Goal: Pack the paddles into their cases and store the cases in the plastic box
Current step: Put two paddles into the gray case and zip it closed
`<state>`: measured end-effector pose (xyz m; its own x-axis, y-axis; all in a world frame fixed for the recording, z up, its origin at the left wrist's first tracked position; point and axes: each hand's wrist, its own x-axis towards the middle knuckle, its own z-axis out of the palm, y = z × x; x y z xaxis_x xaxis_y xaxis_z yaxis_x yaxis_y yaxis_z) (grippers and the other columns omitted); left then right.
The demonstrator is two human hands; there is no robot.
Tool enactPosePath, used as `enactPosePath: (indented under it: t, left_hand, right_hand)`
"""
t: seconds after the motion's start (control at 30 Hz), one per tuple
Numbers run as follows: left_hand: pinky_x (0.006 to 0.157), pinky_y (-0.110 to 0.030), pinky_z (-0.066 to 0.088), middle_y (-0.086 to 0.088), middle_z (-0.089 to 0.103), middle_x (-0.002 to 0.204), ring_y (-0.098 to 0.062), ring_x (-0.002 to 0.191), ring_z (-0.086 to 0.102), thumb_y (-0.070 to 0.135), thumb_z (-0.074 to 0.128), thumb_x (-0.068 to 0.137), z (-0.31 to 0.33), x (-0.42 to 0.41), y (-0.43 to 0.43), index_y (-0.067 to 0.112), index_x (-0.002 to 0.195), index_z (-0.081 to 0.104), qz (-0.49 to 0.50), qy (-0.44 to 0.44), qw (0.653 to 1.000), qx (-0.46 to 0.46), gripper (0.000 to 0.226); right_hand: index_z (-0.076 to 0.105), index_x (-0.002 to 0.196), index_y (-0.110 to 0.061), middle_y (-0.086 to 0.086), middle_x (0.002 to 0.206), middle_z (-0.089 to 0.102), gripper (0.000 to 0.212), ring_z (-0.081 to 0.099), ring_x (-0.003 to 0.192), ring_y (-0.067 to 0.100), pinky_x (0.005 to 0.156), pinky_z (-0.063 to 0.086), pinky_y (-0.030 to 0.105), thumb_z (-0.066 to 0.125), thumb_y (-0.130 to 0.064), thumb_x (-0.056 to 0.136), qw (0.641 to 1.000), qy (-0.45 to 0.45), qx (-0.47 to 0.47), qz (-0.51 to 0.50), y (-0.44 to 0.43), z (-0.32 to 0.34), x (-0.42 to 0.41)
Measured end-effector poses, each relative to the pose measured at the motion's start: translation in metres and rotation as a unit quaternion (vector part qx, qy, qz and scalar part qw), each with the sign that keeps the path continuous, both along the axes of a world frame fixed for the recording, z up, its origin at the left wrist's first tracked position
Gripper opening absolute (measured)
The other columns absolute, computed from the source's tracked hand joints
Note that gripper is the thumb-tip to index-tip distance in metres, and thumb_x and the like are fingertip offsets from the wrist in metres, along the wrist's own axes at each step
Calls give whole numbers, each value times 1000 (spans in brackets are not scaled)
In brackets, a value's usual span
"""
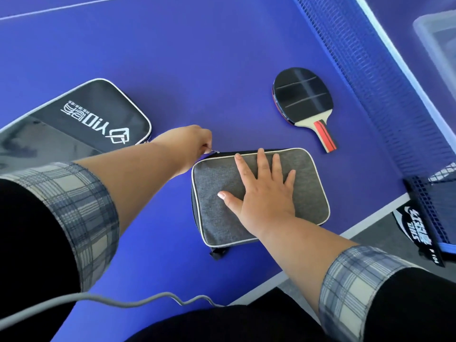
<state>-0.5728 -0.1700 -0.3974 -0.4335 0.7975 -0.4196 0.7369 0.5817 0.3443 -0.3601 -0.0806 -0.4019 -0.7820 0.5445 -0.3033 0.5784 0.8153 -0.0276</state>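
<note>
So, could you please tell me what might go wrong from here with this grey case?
The left hand pinches only the small zipper pull at a corner of the grey case; it could slip, or the zip could snag on the bend. If the flat right hand eases off, the case may slide on the table. The loose paddle could be forgotten.

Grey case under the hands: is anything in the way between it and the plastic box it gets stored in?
Yes. The table-tennis net stands between the grey case and the plastic box, which sits on the net's far side. The loose paddle also lies between case and net.
</note>
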Motion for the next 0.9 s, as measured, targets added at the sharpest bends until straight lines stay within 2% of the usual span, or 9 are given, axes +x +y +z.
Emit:
enactPosePath:
  t: [0.1, 0.23, 0.4, 0.47, 0.6, 0.67, 0.77, 0.9]
  left_hand:
    - [60, -37, 49, 6, 55, 96, -22, 72, 58, 19, 46, 100, -6, 6, -27, 28, 98, 58, 69, 6, 998, -3, 15]
    - [49, -31, 37, 6, 56, 91, -16, 64, 54, 28, 48, 100, -14, 27, -61, 30, 92, 54, 165, -9, 986, 3, 10]
    - [55, -31, 42, 6, 56, 93, -20, 69, 55, 30, 51, 98, -16, 53, -86, 35, 89, 51, 237, -11, 971, 13, 11]
    - [56, -31, 42, 5, 56, 94, -20, 69, 55, 30, 52, 98, -15, 61, -89, 35, 89, 52, 255, -10, 967, 16, 9]
    - [50, -28, 35, 7, 50, 92, -12, 63, 50, 35, 51, 98, -13, 84, -101, 32, 94, 57, 297, 2, 955, 10, 7]
    - [56, -31, 41, 7, 49, 93, -17, 66, 51, 36, 52, 98, -11, 102, -109, 31, 98, 60, 308, 4, 951, 10, 9]
    - [71, -39, 51, 6, 50, 97, -23, 79, 55, 35, 52, 99, -9, 134, -117, 28, 101, 62, 327, -12, 945, 8, 12]
    - [71, -34, 47, 5, 52, 98, -21, 79, 55, 33, 54, 98, -9, 176, -126, 27, 101, 63, 362, -19, 932, 10, 12]
  right_hand:
    - [-5, 154, -48, 5, 169, 0, 90, -2, 153, 38, 117, 3, 68, 6, -91, 76, 1000, 0, 2, 2, 1, 1, -1]
    - [-2, 156, -44, 7, 169, 0, 88, -1, 153, 38, 115, 7, 70, 8, -87, 79, 1000, 2, 5, 10, 0, 3, 0]
    - [8, 158, -36, 5, 169, 6, 65, 2, 154, 33, 113, 11, 74, 11, -58, 97, 980, 10, 23, 199, -2, 5, -5]
    - [12, 158, -38, 4, 169, 10, 62, 5, 154, 33, 114, 10, 72, 12, -55, 98, 975, 13, 16, 219, 1, 3, -7]
    - [13, 157, -40, 3, 168, 13, 67, 5, 154, 32, 116, 10, 70, 8, -66, 95, 977, 35, 9, 213, 5, -1, -5]
    - [9, 157, -41, 2, 169, 11, 78, 3, 154, 32, 116, 8, 69, 3, -78, 88, 975, 30, 9, 218, 5, -1, -5]
    - [6, 157, -42, 2, 169, 8, 84, 1, 154, 32, 116, 6, 69, 4, -83, 83, 976, 30, 8, 215, 5, -3, -6]
    - [8, 157, -42, 3, 169, 8, 84, 2, 154, 34, 115, 6, 70, 6, -83, 83, 975, 39, 10, 218, 6, -5, -7]
